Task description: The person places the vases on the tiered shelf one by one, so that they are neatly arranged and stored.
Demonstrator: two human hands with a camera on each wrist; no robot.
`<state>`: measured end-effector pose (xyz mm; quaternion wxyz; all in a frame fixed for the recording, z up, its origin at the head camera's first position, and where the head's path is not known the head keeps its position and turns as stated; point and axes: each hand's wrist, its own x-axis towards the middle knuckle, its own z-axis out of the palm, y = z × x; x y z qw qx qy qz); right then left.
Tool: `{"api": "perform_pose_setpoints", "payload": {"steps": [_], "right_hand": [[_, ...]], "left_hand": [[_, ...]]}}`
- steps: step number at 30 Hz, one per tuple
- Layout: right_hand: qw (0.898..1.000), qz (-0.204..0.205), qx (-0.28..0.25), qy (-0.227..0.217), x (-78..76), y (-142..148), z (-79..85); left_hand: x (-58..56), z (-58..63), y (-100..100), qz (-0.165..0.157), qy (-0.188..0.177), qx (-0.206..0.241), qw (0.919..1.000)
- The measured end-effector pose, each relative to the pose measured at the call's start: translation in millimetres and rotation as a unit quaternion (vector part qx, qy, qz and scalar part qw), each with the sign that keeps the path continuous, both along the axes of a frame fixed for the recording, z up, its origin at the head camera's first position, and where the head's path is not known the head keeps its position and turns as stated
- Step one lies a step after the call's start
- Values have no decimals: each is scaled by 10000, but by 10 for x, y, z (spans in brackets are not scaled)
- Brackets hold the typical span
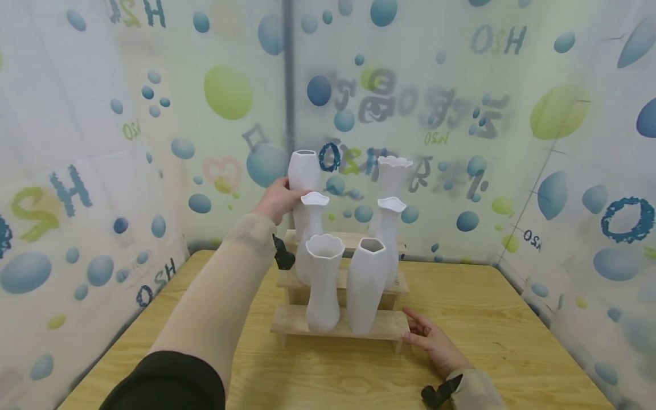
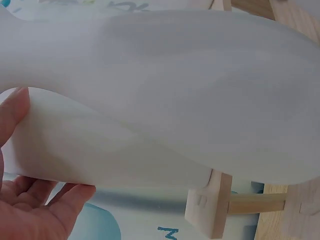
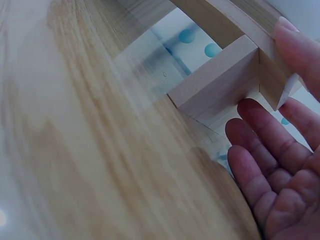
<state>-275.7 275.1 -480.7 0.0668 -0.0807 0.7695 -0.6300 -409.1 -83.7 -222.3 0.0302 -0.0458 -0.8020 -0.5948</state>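
My left hand (image 1: 281,199) grips a tall white vase (image 1: 303,169) at the back left of a stepped wooden stand (image 1: 289,323). The left wrist view shows the thumb on one side of this vase (image 2: 85,145) and the fingers on the other. Nearer that camera, a second white vase (image 2: 175,85) covers part of it. Low at the right, my right hand (image 1: 434,344) holds the end of the stand's bottom step, thumb and index finger at its opposite edges; the right wrist view has the step's leg (image 3: 220,75) beside the curled fingers.
A wavy-rimmed vase (image 1: 394,171) stands at the back right. Two vases fill the middle step, left (image 1: 314,213) and right (image 1: 392,219). A fluted vase (image 1: 324,285) and a faceted vase (image 1: 366,290) share the bottom step. Patterned curtains (image 1: 230,142) surround the wooden table (image 1: 461,296).
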Motion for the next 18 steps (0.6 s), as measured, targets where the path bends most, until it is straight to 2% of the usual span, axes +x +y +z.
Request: {"api": "perform_pose_setpoints", "payload": {"steps": [8, 18], "right_hand": [[9999, -155, 70, -13, -7, -4, -9], [9999, -124, 18, -48, -13, -3, -12]], "left_hand": [[-4, -1, -17, -126, -109, -53, 9998], [4, -23, -28, -360, -220, 67, 9991]]}}
